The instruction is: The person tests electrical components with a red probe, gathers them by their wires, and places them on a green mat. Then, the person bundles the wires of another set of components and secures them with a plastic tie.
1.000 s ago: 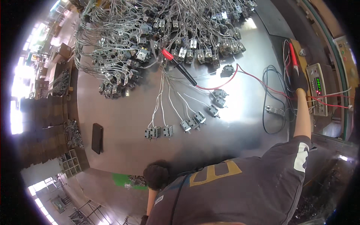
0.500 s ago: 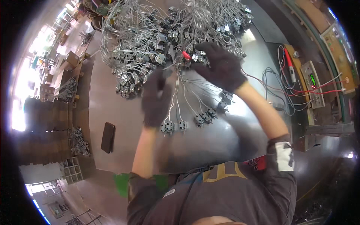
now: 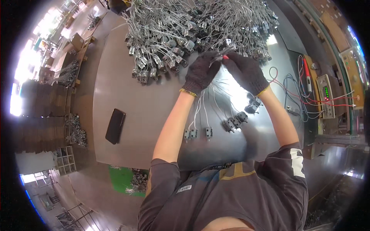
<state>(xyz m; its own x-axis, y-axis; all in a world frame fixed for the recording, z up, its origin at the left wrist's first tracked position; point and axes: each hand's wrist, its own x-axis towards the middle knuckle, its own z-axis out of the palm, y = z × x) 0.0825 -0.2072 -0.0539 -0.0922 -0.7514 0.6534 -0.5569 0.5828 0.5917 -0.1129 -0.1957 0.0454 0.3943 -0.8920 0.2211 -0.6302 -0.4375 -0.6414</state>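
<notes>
Both my hands wear dark knit gloves and meet in front of the pile. My left hand [image 3: 201, 72] is closed around a bundle of grey wires [image 3: 227, 51], whose loose ends stick out above the fingers. Pinched in my right hand [image 3: 247, 73] is a small red-tipped lead [image 3: 225, 57], touching or very near that bundle; its exact shape is mostly hidden. Pale wires run down from my hands to several small dark box-shaped components with metal parts [image 3: 234, 121] on the table. Two more components [image 3: 190, 134] and a single one [image 3: 209, 132] lie to their left.
A large heap of wired metal components [image 3: 165, 42] covers the table's far side. A black phone [image 3: 115, 126] lies at left on the metal table [image 3: 144, 111]. At right are a meter with a green display [image 3: 326, 92], a red pen-shaped tool [image 3: 307, 75] and tangled cables.
My hands have come together; the left moved right and up, closing on the wire bundle. The red tip, earlier by the heap, is now between my right fingers. The view has shifted slightly.
</notes>
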